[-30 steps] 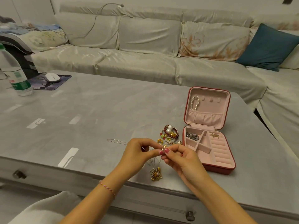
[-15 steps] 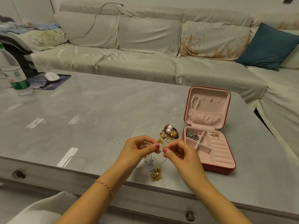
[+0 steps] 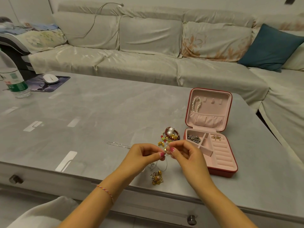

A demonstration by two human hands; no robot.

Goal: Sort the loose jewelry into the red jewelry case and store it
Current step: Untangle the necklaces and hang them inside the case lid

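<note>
The red jewelry case [image 3: 233, 172] lies open on the grey table, its pink lid upright with a pearl bracelet [image 3: 196, 104] hung inside. A silver chain [image 3: 194, 138] and a small gold piece [image 3: 216, 137] sit in its tray compartments. My left hand [image 3: 142, 155] and my right hand [image 3: 185, 155] meet just left of the case, both pinching a thin silver necklace [image 3: 165, 165] that hangs in a loop below the fingertips. Behind my hands lies a heap of bead bracelets with pearls [image 3: 170, 135]. A gold cluster [image 3: 157, 178] rests near the table's front edge.
A second thin silver chain [image 3: 117, 144] lies on the table [image 3: 98, 112] left of my hands. A water bottle [image 3: 14, 78] and a white mouse [image 3: 50, 79] on a dark pad stand at the far left. A sofa with a teal cushion [image 3: 271, 48] runs behind.
Both hands stay together on the thin necklace and have lifted slightly toward the bead heap. The loop of chain now hangs lower beneath the fingertips.
</note>
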